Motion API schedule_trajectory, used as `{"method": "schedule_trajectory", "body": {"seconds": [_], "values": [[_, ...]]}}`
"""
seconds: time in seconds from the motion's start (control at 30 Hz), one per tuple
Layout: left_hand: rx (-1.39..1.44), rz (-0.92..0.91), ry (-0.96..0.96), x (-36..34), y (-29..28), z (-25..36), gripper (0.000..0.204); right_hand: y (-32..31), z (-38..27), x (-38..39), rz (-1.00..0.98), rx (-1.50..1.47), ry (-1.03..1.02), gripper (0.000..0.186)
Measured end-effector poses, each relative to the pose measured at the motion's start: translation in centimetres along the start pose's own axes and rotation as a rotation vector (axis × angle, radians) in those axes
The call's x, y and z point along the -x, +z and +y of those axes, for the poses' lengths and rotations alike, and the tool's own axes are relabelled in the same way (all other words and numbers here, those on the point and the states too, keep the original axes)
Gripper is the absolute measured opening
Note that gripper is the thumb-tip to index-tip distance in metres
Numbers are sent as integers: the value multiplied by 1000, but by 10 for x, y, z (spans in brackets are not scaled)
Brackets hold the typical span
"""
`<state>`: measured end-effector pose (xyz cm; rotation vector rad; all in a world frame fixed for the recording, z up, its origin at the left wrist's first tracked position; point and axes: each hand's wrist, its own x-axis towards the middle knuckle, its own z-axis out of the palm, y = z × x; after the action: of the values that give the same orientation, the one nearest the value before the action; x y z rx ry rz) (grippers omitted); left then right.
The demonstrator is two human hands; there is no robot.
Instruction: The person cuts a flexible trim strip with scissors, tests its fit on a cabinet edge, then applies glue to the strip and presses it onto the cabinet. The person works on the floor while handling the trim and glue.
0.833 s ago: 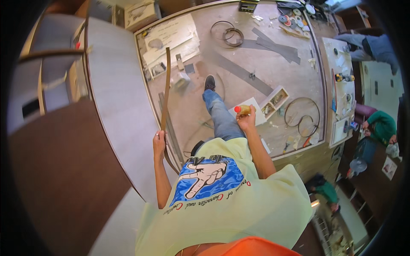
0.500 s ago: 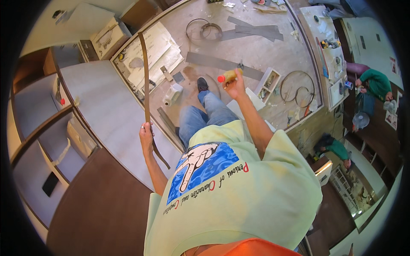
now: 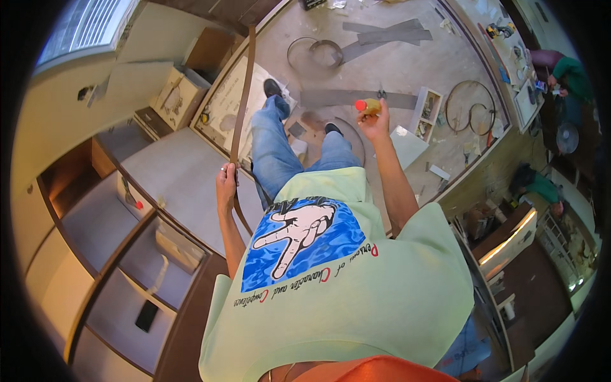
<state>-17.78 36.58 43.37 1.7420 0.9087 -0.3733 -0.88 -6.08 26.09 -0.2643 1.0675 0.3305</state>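
Note:
My left hand [image 3: 226, 184] grips a long thin brown strip [image 3: 242, 95] that runs from below my hand up toward the top of the view. My right hand [image 3: 374, 121] is raised in front of me and closed around a small yellow bottle with a red cap [image 3: 367, 106]. Below me I see my pale green printed shirt [image 3: 344, 280] and my legs in blue jeans [image 3: 273, 146], with dark shoes on the dusty floor.
Grey cabinet boxes with open compartments [image 3: 108, 242] stand at the left. On the floor lie coiled strips [image 3: 315, 54], wire hoops [image 3: 471, 105], grey flat strips [image 3: 356, 97] and a small white shelf unit [image 3: 425, 111]. Other people [image 3: 563, 70] work at the right.
The view has swung left and closer over the cabinets. My left hand still holds the strip, which now stands taller; my right hand keeps the bottle raised.

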Motion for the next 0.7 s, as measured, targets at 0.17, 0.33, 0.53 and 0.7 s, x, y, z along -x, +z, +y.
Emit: {"method": "schedule_trajectory", "body": {"seconds": [0.17, 0.33, 0.53, 0.7], "values": [[-134, -142, 23, -112, -49, 34, 31, 4, 21, -28, 110, -133, -158, 47], [-389, -272, 121, -265, -124, 91, 29, 59, 63, -33, 129, -312, -349, 48], [-470, -433, 131, -403, -216, 174, 30, 107, 121, -40, 98, -480, -270, 49], [-631, -487, 104, -468, -222, 211, 27, 124, 145, -56, -47, -530, -316, 45]]}}
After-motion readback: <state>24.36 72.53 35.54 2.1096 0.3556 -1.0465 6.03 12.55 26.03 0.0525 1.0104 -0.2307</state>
